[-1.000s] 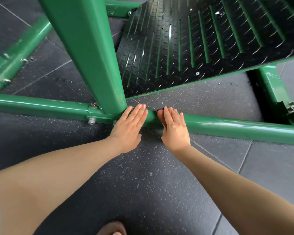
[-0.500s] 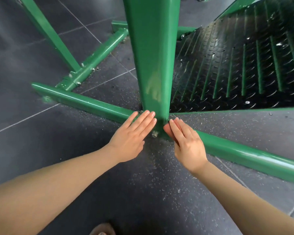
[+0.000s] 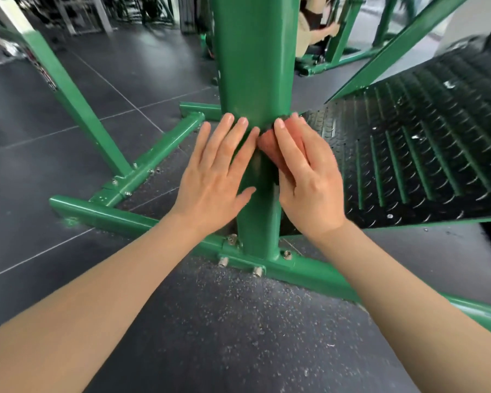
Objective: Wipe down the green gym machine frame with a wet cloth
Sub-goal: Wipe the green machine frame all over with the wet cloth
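Both hands have climbed from the base rail onto the green upright post (image 3: 253,66) — left hand (image 3: 216,177) flat and released, right hand (image 3: 304,177) pressing a barely visible dark cloth (image 3: 270,126) — so keep firm, overlapping upward strokes

The floor (image 3: 102,89) is laid with large dark grey tiles divided by thin pale seams; in the near part a black rubber mat (image 3: 238,330) flecked with pale specks is seen; far left, blurred racks (image 3: 77,15) are glimpsed; far right, more green equipment (image 3: 349,38) is occupied by a seated person (image 3: 315,24); daylight is reflected off the tiles.
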A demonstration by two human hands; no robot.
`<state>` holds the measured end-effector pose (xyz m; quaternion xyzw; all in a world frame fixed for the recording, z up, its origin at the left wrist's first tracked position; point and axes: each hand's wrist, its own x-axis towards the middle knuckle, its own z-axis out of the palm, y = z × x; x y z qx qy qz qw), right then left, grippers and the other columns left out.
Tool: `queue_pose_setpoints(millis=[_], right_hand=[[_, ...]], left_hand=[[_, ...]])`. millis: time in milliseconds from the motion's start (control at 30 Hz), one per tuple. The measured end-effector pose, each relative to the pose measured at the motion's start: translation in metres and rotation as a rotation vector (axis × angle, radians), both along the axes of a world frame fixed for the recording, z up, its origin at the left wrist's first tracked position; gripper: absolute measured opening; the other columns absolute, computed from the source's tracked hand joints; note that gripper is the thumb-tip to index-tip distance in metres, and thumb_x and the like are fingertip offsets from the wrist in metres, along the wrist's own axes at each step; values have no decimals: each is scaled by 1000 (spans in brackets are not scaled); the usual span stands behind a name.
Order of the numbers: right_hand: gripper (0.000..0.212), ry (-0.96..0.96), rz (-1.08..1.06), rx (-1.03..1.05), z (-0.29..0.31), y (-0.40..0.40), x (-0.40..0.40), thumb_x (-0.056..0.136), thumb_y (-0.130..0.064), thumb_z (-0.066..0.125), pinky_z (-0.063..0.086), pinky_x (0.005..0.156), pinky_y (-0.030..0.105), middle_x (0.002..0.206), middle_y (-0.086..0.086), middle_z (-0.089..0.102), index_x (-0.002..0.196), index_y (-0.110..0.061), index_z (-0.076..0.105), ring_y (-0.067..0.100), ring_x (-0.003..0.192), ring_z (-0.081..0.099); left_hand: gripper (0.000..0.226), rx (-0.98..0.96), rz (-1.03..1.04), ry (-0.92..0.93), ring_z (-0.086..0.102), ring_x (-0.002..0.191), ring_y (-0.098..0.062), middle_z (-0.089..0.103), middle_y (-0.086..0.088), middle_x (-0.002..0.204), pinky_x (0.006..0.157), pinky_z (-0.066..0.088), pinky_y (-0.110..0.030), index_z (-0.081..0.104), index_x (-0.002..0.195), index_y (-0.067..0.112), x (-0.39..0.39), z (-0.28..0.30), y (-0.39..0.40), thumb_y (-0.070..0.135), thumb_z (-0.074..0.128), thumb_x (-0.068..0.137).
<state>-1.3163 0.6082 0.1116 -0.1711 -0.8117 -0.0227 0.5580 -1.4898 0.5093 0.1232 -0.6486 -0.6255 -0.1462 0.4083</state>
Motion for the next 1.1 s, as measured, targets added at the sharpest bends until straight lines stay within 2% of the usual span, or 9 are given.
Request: queue_pose_setpoints(millis=[100,300,433,500,600,667,733,933,1100], right_hand=[[44,10,-21,22,10,-1,-10,99,8,59,43,114,54,147,33,50,142,2,59,48,139,49],[51,-261,1,-33,-68,-4,20,97,10,52,42,117,54,159,31,36,146,-5,57,45,148,39],[47,-45,-44,-84,-11,-9,9,97,8,60,30,123,27,158,36,33,143,-2,60,44,141,45],[45,-9,-42,-67,17,-4,-1,98,7,60,26,123,22,156,37,32,142,-2,61,46,143,43],[44,-69,-50,-3,-6,-2,0,97,8,61,37,120,34,146,33,38,140,-4,64,49,137,45],[45,-175,-54,-7,-46,-8,8,95,7,63,54,103,50,134,30,45,139,-6,65,48,126,50],[52,-273,-52,-46,-70,-13,16,91,10,67,59,83,55,128,26,49,139,-9,65,46,116,52],[49,-78,-105,21,-5,-15,0,93,10,65,48,97,42,122,31,56,140,-5,63,47,112,53],[48,-138,-114,99,-23,-8,0,93,11,66,52,88,49,119,26,58,137,-7,67,47,106,55]], left_hand=[[105,17,-25,-20,16,154,-39,23,-19,162,127,13,-59,25,157,3,-1,8,2,47,83,80],[110,-20,-37,-27,14,156,-36,11,-15,166,127,16,-59,16,162,6,-7,4,-1,46,81,83],[111,-20,-26,-37,13,156,-36,9,-14,166,127,18,-59,15,162,7,-9,1,-2,46,82,83],[110,-14,-26,-41,15,156,-36,10,-14,166,127,18,-58,15,162,7,-9,2,-2,46,81,83],[111,-16,-47,-64,15,156,-36,10,-14,166,127,17,-58,16,162,6,-8,1,-2,44,83,82],[111,-13,-53,-70,15,157,-36,10,-13,166,127,17,-58,15,162,6,-8,0,-2,42,83,82],[109,-17,-48,-73,15,157,-35,9,-13,167,127,17,-58,14,162,6,-8,-3,-2,42,82,84],[106,-19,-69,-107,16,156,-36,11,-13,166,126,21,-59,17,161,5,-10,-13,-2,39,82,85],[104,-18,-83,-121,16,156,-35,11,-13,166,127,19,-58,17,161,5,-12,-15,-2,37,81,85]])
